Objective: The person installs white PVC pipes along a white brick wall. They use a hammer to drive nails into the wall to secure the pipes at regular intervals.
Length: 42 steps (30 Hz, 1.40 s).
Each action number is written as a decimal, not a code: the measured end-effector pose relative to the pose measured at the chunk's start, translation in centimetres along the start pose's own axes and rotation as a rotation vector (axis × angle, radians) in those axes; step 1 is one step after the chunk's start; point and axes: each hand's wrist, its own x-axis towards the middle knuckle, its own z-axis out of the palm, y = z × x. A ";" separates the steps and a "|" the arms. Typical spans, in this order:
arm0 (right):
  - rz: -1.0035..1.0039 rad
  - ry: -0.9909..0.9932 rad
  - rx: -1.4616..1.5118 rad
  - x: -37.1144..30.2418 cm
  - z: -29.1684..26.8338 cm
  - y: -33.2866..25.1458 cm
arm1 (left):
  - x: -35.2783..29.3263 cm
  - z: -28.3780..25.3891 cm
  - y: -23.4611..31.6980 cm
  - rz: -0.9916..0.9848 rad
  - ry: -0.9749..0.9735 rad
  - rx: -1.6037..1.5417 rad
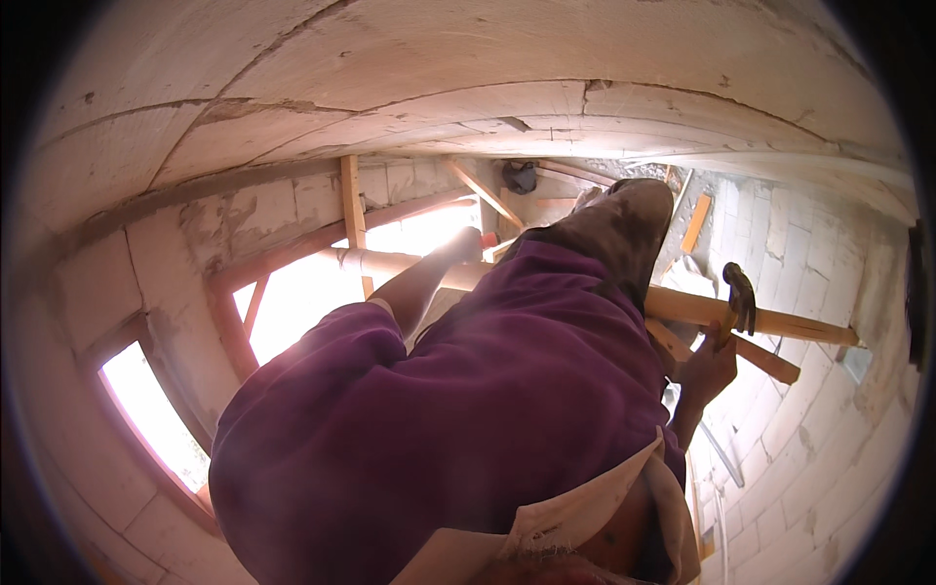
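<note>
At the right, my right hand (709, 371) is closed round the handle of a claw hammer (741, 297), whose dark metal head points upward. The hammer head shows in front of a long round wooden pole (790, 326). A shorter squared timber (766, 360) lies just beyond this hand. My left arm reaches forward beside my purple shirt, and my left hand (466, 246) is washed out by the window light, so its fingers cannot be made out. It is near another stretch of round pole (390, 261), and a small red thing (488, 240) shows beside it.
A pale block wall (507, 107) runs along the top of the view. Bright window openings (283, 307) with wooden frames are at the left, with an upright timber (352, 200) and a slanting brace (485, 193). A dark bag-like thing (520, 176) and an orange-brown board (696, 223) lie farther off.
</note>
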 end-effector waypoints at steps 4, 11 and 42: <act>-0.005 0.003 -0.040 -0.1 -0.4 -0.1 | -1.8 0.5 -0.4 0.074 0.242 -0.058; -0.117 0.074 -0.012 0.9 1.5 1.3 | -4.5 -1.4 0.6 -0.042 0.247 0.076; -0.064 0.056 0.016 0.1 0.3 0.1 | -3.0 3.0 2.3 -0.004 0.433 -0.287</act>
